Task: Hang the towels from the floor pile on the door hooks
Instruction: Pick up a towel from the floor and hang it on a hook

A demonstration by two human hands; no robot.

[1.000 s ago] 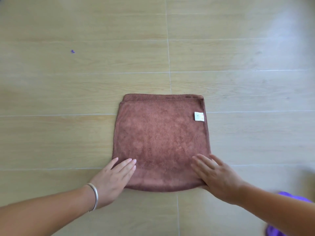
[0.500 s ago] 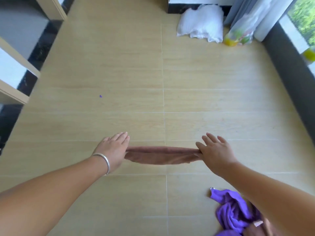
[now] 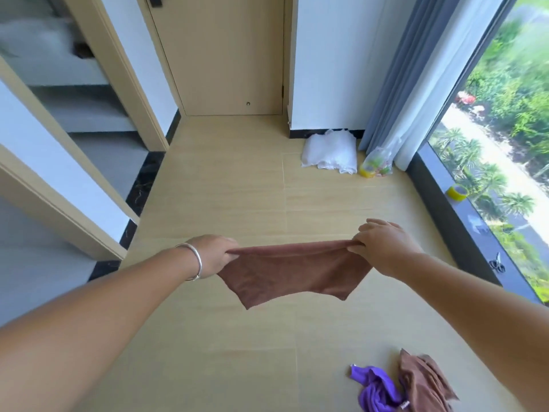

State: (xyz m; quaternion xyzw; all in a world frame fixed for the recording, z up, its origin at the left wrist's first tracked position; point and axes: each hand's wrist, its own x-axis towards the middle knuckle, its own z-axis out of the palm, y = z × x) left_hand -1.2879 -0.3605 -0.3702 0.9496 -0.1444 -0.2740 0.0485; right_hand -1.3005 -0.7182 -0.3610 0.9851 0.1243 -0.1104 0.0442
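Note:
A folded brown towel [image 3: 292,272] hangs in the air in front of me, stretched between both hands. My left hand [image 3: 212,255], with a silver bracelet on the wrist, grips its left top corner. My right hand [image 3: 383,243] pinches its right top corner. The floor pile lies at the lower right: a crumpled purple towel [image 3: 375,389] beside another brown towel [image 3: 423,383]. A beige door [image 3: 225,55] stands closed straight ahead. No hooks show in this view.
A white bundle [image 3: 329,154] and a plastic bag with yellow tape [image 3: 375,165] lie by the grey curtain [image 3: 404,84]. A tape roll [image 3: 457,192] and scissors [image 3: 499,263] rest on the dark window sill at the right. Open doorways line the left.
The brown towel was flat on the floor under both hands; both hands now hold it lifted by its top edge, and the view has risen toward the door.

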